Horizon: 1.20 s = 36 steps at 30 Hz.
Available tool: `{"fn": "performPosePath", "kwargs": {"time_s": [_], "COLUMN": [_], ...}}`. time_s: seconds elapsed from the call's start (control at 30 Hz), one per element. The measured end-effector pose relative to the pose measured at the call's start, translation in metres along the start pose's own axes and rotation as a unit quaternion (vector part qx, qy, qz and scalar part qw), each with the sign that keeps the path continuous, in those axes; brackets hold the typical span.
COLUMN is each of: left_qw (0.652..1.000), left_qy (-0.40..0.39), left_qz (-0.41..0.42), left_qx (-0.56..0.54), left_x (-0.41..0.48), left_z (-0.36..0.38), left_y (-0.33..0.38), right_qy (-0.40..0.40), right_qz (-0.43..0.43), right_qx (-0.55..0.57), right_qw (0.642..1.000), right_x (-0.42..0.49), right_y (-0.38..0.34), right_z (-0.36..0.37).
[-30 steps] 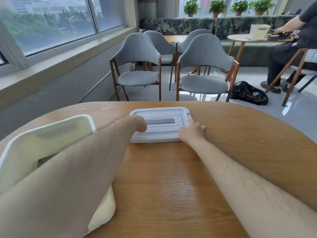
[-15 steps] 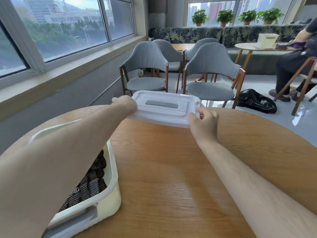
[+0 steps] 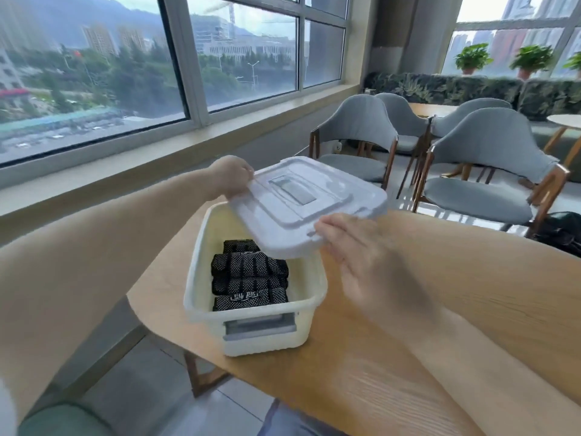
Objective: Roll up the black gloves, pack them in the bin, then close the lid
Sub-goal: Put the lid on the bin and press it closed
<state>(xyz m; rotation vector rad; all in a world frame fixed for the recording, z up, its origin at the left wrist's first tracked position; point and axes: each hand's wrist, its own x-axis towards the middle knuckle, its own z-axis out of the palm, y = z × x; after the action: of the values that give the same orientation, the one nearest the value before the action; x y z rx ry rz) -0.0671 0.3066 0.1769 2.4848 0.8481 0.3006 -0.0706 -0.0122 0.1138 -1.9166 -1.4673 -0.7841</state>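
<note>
While both bare forearms reach forward across the tabletop (image 3: 377, 391), the lid (image 3: 317, 202) hangs in the air above the bin (image 3: 261, 341), not seated on it.

Left arm: stretched out long from the lower left, passing beside the bin's left wall. Left hand (image 3: 234, 177) is at the lid's far left corner, knuckles up, fingers curled round the rim and gripping it.

Right arm: comes in from the lower right, wrist roughly level, back of the hand turned up. Right hand (image 3: 361, 250) is at the lid's near right edge, and its fingertips (image 3: 319, 227) lie on that rim. Heavy blur here and the thumb is hidden; whether this hand pinches the rim or only rests on it, I cannot tell.

Lid: white, grey recessed handle in the middle of its top. It sits skewed against the bin's long axis, over the bin's far end and right side, with the near half of the opening uncovered.

Bin: cream plastic, standing on the tabletop close to its left edge, a grey latch on the near end wall.

Black gloves (image 3: 248, 278): rolled into bundles, black with a fine white dot pattern, packed side by side on the bin's floor. The nearest roll carries white lettering I cannot read; the farthest lies partly under the lid.

Beyond the tabletop: grey upholstered chairs (image 3: 484, 171), a wide window (image 3: 94, 73) on the left, potted plants (image 3: 471, 58) on a far ledge.
</note>
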Motion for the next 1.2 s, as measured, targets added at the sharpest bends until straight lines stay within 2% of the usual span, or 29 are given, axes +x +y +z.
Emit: {"fn": "performPosePath", "kwargs": {"time_s": [0.1, 0.2, 0.27, 0.5, 0.67, 1.2], "left_qw": [0.999, 0.999, 0.999, 0.998, 0.997, 0.998], "left_qy": [0.020, 0.027, 0.021, 0.009, 0.010, 0.014], "left_qz": [0.021, 0.028, 0.039, 0.060, 0.075, 0.053], "left_qx": [-0.027, -0.031, -0.014, 0.024, 0.036, 0.043], "left_x": [-0.004, -0.010, -0.008, -0.013, -0.014, -0.015], "left_z": [-0.002, -0.004, -0.001, 0.009, 0.020, 0.032], "left_y": [-0.024, -0.040, -0.047, -0.057, -0.060, -0.065], "right_qy": [0.007, 0.002, -0.004, -0.101, -0.119, -0.170], "right_qz": [-0.072, -0.112, -0.108, -0.084, -0.062, -0.100], "right_qx": [-0.083, -0.086, -0.069, 0.048, 0.098, 0.143], "right_qw": [0.994, 0.990, 0.992, 0.990, 0.986, 0.970], "right_x": [0.002, 0.002, 0.002, -0.012, -0.015, 0.001], "right_y": [-0.031, -0.059, -0.067, -0.071, -0.068, -0.064], "right_z": [0.017, 0.029, 0.035, 0.051, 0.052, 0.054]}}
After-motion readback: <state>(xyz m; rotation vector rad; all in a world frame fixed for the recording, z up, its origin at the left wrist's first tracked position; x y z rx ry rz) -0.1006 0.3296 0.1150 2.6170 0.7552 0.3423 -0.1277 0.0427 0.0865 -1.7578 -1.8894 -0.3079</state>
